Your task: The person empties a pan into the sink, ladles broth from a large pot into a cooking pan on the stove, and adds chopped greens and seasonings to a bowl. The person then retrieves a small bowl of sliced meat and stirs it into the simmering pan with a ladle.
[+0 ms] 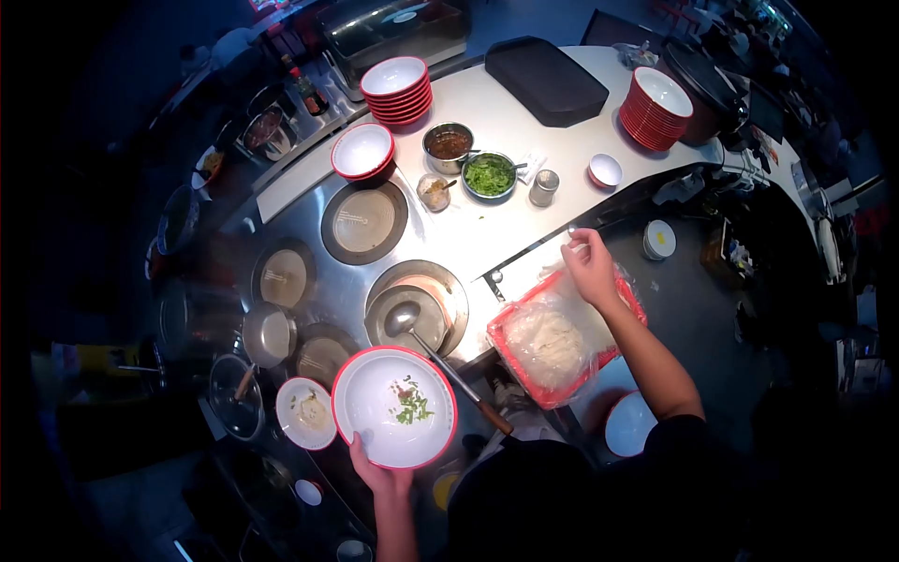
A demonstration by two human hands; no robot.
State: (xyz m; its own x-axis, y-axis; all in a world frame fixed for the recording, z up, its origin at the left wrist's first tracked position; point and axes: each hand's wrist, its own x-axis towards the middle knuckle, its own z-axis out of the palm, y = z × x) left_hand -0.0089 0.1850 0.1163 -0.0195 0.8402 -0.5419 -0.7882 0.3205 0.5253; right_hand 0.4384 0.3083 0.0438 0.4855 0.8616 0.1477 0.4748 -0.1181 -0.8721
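My left hand (376,471) grips the edge of a white bowl (361,398) with a red rim. Chopped green herbs (410,405) and a few brownish bits lie in its bottom. Fingers curled together, my right hand (590,269) hovers by the counter edge, over the far corner of a red basket (498,339). Whether it pinches something small cannot be made out. Pale dough or noodles (548,339) under clear plastic fill the basket. Beside the bowl, a ladle (449,370) with a wooden handle rests across a round pot (459,309).
On the counter stand a bowl of chopped greens (489,175), a sauce pot (449,142), a spice jar (434,192) and a shaker (544,187). Stacked bowls (395,92) and another stack (655,108) stand behind. Round burner plates (363,223) lie left; a smaller bowl (305,412) sits near my left hand.
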